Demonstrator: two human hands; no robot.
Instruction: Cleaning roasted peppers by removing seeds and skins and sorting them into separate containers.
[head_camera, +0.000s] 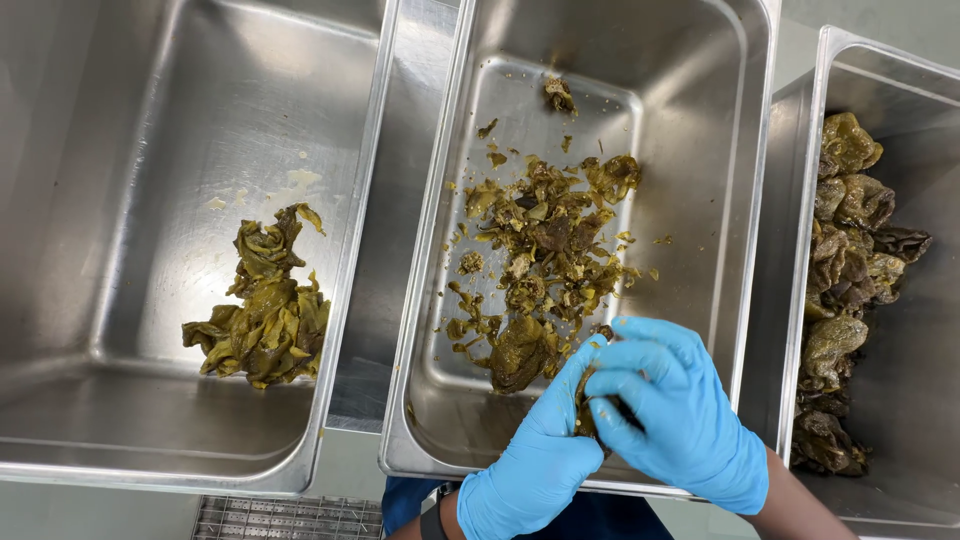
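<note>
Both gloved hands work one roasted pepper (585, 405) over the middle pan (745, 200): the left hand (535, 455) cradles it, the right hand (675, 405) pinches its flesh. She seems mid-cleaning; next calls for dropping scraps (545, 240) there.
</note>
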